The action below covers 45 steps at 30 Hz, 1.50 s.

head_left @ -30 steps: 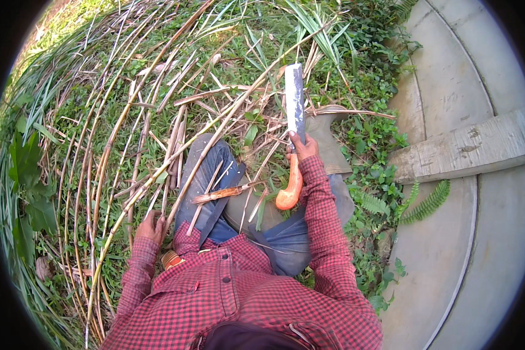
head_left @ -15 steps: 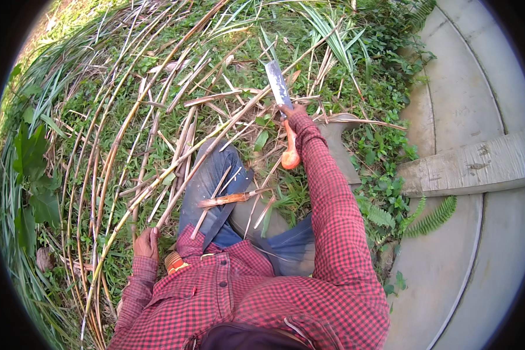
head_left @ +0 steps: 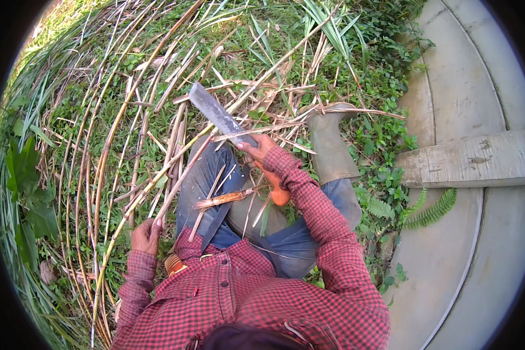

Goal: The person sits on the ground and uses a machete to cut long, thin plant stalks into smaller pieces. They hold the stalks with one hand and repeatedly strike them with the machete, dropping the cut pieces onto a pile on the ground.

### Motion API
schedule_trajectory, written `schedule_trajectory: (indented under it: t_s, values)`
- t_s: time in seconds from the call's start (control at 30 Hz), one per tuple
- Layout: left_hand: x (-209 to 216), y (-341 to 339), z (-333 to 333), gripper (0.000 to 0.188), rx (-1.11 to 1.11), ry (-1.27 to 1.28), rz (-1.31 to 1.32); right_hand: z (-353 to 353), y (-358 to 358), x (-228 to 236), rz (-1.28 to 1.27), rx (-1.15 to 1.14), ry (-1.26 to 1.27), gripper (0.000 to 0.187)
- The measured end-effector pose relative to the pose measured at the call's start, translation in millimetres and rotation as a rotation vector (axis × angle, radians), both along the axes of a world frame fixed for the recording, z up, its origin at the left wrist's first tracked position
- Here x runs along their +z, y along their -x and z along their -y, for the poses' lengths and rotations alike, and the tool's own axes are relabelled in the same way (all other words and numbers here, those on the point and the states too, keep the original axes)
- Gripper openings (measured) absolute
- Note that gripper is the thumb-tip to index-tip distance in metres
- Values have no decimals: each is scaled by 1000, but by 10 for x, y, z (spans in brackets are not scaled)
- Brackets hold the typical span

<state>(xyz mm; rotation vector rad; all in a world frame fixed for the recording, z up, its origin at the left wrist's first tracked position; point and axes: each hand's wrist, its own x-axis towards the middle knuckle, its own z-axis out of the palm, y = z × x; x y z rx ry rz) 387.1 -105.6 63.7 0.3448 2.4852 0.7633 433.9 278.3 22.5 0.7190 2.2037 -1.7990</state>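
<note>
My left hand [head_left: 147,236] is closed round the near end of a long, thin brown cane stalk [head_left: 179,189], which slants away up and to the right over my bent leg. My right hand [head_left: 261,149] grips a machete [head_left: 214,111] with a broad grey blade and an orange handle. Its blade points up and to the left, over the stalks just beyond my knee; whether it touches them I cannot tell. A yellow-green stalk [head_left: 125,220] runs beside the held one. On my lap lie a split orange-brown piece of wood [head_left: 221,200] and thin slivers.
Several long canes [head_left: 102,157] lie in curved rows on the grass at the left, with leafy stems beyond them. Dry strips [head_left: 262,87] are scattered ahead of my boots [head_left: 332,143]. At the right a pale beam [head_left: 464,162] crosses grey slabs [head_left: 443,256], edged with ferns [head_left: 434,211].
My right hand has come nearer and to the left, the machete blade swinging left over the stalks. A strip of stalk now hangs across near the blade. My left hand keeps its place.
</note>
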Motion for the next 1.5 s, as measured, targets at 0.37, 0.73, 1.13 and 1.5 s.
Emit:
schedule_trajectory:
  t_s: [0.37, 0.73, 1.13, 1.5]
  values:
    - [-46, 347, 44, 41, 76, -234, 370, 294, -142, -335, -24, -50, 189, 41]
    - [-209, 414, -197, 31, 115, -366, 564, 741, -295, -462, -57, 230, 152, 57]
    - [234, -29, 35, 16, -174, -26, -633, -645, 293, -63, -30, -478, 39, 42]
    - [193, 39, -6, 18, 5, -45, -620, 35, 147, 90, -96, 47, -50, 56]
